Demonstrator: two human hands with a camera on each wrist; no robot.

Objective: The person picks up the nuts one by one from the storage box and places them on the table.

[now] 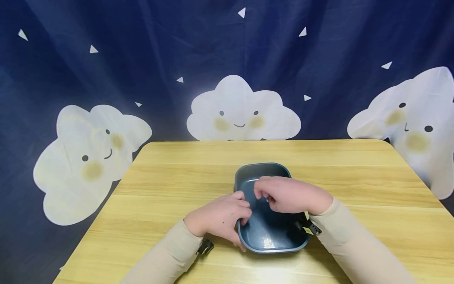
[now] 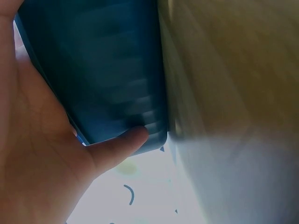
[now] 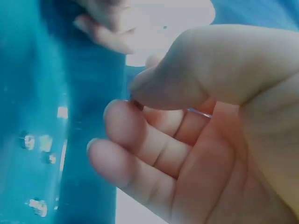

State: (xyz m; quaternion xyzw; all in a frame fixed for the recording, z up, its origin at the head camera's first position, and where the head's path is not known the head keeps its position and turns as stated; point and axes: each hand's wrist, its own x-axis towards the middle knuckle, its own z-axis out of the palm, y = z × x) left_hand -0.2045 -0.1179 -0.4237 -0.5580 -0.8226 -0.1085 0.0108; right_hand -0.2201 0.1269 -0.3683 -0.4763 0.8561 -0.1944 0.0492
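A dark blue-green rectangular tub (image 1: pixel 271 251) with rounded corners stands on the wooden table. My left hand (image 1: pixel 223 217) grips its left wall, fingers over the rim and the thumb outside. In the left wrist view that thumb (image 2: pixel 119 144) lies along the tub's outer wall. Over the tub's inside, my right hand (image 1: pixel 287 194) has its fingers curled and pinches a small shiny piece (image 1: pixel 267 199), mostly hidden by the fingers. The right wrist view shows thumb and fingertips together; the piece's kind cannot be told. Small shiny spots (image 3: pixel 39 207), bits or reflections, show on the tub's surface.
The light wooden table (image 1: pixel 170 173) extends around the tub. Behind it hangs a dark blue curtain (image 1: pixel 159 47) with white smiling clouds. Black wrist cameras (image 1: pixel 205 247) are strapped under both sleeves, the right one close above the tub's right rim.
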